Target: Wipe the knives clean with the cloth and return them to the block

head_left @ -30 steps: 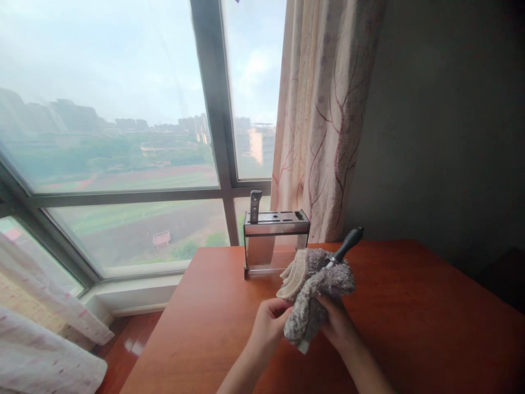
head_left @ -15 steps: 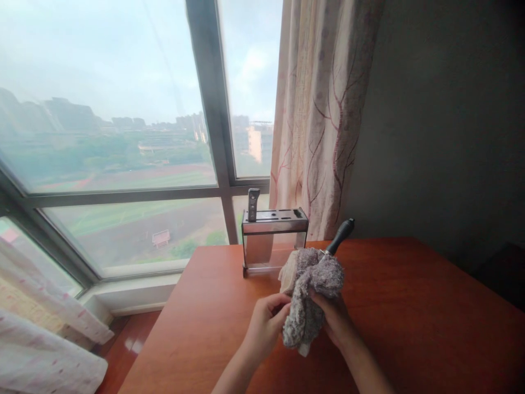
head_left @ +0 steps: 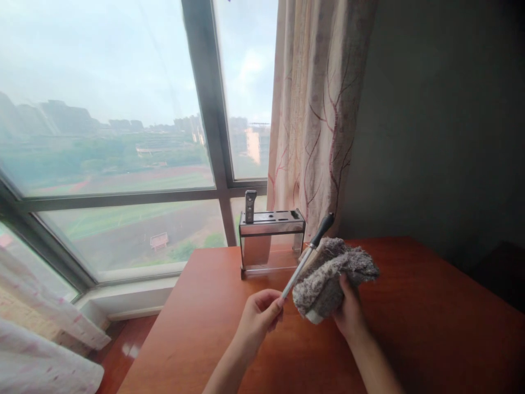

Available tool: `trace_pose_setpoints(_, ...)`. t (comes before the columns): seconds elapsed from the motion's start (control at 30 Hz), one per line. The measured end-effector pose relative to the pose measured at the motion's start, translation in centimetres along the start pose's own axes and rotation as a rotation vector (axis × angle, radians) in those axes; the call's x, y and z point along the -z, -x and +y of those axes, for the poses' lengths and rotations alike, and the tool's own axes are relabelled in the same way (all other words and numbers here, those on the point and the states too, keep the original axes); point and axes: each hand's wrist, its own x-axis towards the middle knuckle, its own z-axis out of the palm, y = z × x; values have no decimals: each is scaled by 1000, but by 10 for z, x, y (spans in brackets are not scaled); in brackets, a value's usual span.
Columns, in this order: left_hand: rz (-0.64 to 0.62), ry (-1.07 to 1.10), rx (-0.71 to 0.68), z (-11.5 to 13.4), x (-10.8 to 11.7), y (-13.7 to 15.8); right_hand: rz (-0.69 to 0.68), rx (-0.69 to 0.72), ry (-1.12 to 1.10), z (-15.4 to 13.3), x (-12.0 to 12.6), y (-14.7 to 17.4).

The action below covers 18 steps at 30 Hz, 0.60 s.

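Note:
My left hand (head_left: 262, 312) pinches the lower tip of a sharpening steel (head_left: 298, 272), a slim metal rod with a black handle pointing up and away to the right. Fingers of my right hand (head_left: 348, 306) are closed round a bunched grey fluffy cloth (head_left: 334, 276), just right of the rod. The cloth lies close beside the steel; whether they touch behind it I cannot tell. Beyond both hands stands a clear-sided knife block (head_left: 273, 224) with a slotted top. One knife (head_left: 250, 207) with a dark riveted handle is upright in its left end.
The reddish-brown wooden table (head_left: 197, 323) reaches to the window (head_left: 123, 197) and its sill. A patterned curtain (head_left: 315, 109) hangs behind the knife block, with a dark wall (head_left: 430, 126) to the right. Another curtain (head_left: 45, 350) hangs at lower left.
The cloth has come off the rod and moved right with my right hand, baring the metal. My left hand now holds the rod's tip; the handle has shifted left.

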Motion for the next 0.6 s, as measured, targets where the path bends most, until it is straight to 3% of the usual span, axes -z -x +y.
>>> trace_pose_setpoints(0.27,-194,-312,2,3,-3,7,156,265,459,16,7,-12)
trace_pose_setpoints(0.47,-335,-262,1,8,5,10,238,433,610,10,8,-7)
trace_pose_setpoints(0.6,-370,-224,-7,8,8,10,258,470,618,12,12,-10)
